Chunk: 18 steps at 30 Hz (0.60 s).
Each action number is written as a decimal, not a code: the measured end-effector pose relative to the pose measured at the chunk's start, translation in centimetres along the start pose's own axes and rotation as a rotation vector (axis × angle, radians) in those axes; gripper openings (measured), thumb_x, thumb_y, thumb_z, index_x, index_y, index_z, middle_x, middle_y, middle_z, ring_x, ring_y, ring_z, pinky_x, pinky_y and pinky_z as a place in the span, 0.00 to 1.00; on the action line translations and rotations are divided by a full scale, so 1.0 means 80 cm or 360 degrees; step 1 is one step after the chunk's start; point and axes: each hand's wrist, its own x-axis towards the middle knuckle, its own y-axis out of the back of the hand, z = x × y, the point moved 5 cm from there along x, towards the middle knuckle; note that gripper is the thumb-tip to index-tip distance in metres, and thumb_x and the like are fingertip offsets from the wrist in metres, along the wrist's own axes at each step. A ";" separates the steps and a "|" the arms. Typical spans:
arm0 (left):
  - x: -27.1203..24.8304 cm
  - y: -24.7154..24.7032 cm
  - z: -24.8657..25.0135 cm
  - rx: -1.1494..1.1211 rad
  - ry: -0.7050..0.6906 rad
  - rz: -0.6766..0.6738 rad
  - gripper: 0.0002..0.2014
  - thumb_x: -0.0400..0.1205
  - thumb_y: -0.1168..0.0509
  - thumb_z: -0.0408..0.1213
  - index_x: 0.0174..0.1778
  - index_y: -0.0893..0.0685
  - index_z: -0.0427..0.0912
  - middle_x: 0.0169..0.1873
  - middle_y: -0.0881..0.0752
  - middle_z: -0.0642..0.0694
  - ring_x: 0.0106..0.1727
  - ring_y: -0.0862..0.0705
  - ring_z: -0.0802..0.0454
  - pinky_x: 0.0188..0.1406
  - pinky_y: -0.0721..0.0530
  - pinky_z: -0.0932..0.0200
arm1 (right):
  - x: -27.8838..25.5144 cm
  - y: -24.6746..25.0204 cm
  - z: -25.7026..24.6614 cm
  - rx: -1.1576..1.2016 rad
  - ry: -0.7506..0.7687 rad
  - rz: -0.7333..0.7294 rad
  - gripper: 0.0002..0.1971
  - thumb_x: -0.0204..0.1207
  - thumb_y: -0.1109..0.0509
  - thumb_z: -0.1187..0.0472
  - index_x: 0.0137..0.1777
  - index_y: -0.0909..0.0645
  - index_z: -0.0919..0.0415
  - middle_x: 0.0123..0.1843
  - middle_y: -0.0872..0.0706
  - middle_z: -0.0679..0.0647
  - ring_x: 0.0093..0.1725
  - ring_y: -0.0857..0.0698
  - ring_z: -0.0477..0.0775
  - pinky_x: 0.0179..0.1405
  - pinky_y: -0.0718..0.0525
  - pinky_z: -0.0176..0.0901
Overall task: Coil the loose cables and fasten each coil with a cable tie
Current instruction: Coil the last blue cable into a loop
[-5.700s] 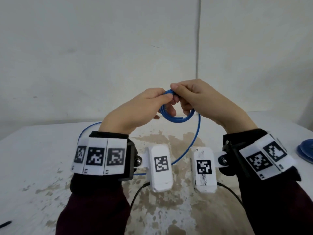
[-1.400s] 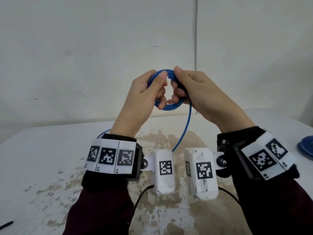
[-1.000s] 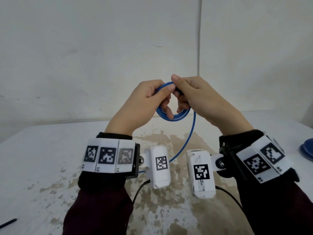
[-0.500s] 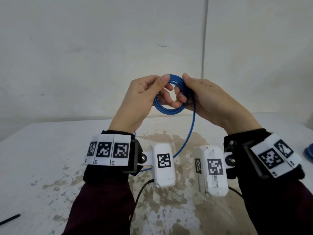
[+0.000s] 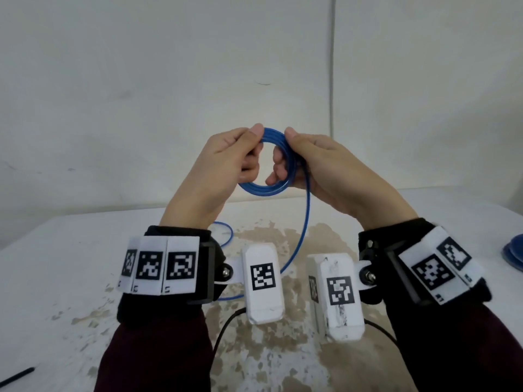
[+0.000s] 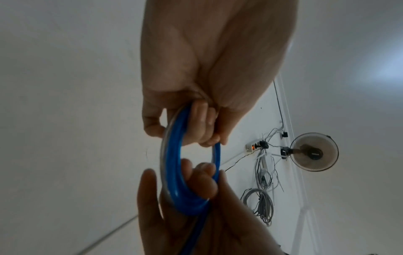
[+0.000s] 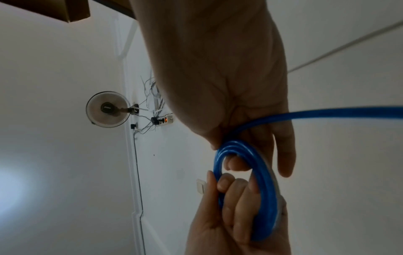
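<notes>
Fingers of my left hand point(image 5: 223, 165) and right hand point(image 5: 317, 162) curled round opposite sides of the blue cable coil point(image 5: 264, 189), raised above the table point(image 5: 56, 278). Its loose tail point(image 5: 304, 236) hung from my right grip down to the tabletop.

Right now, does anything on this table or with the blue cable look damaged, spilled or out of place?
The table has patchy brown wear or stains down its middle, under the wrists. The blue cable looks sound: both the left hand and the right hand hold its coil, and its uncoiled tail hangs to the table. No cable tie on it yet.
</notes>
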 end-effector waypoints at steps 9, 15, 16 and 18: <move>-0.023 0.021 0.009 0.0051 -0.0009 -0.0024 0.16 0.88 0.46 0.39 0.36 0.28 0.35 0.25 0.42 0.47 0.22 0.43 0.56 0.21 0.43 0.67 | -0.001 -0.035 -0.008 0.0004 0.0005 -0.0090 0.20 0.88 0.49 0.52 0.40 0.24 0.62 0.25 0.28 0.49 0.28 0.23 0.49 0.47 0.17 0.48; -0.027 0.034 0.007 -0.0299 0.0078 0.0037 0.17 0.88 0.47 0.39 0.33 0.28 0.38 0.20 0.39 0.50 0.20 0.42 0.55 0.23 0.44 0.63 | 0.008 -0.051 -0.013 0.0073 0.0066 -0.0091 0.19 0.88 0.49 0.55 0.38 0.26 0.61 0.24 0.32 0.48 0.28 0.26 0.49 0.36 0.24 0.36; -0.029 0.033 0.006 -0.0306 0.0134 -0.0052 0.18 0.88 0.47 0.39 0.32 0.27 0.37 0.19 0.38 0.50 0.19 0.41 0.55 0.22 0.43 0.63 | 0.007 -0.054 -0.014 0.0036 0.0089 -0.0109 0.19 0.88 0.48 0.55 0.36 0.27 0.61 0.24 0.35 0.46 0.25 0.30 0.47 0.33 0.28 0.36; -0.034 0.034 0.007 -0.0175 0.0174 -0.0180 0.19 0.88 0.47 0.39 0.32 0.27 0.35 0.19 0.37 0.50 0.19 0.40 0.55 0.20 0.41 0.66 | 0.003 -0.061 -0.016 -0.0074 0.0100 -0.0163 0.20 0.88 0.47 0.56 0.34 0.28 0.60 0.23 0.36 0.43 0.23 0.35 0.44 0.32 0.31 0.38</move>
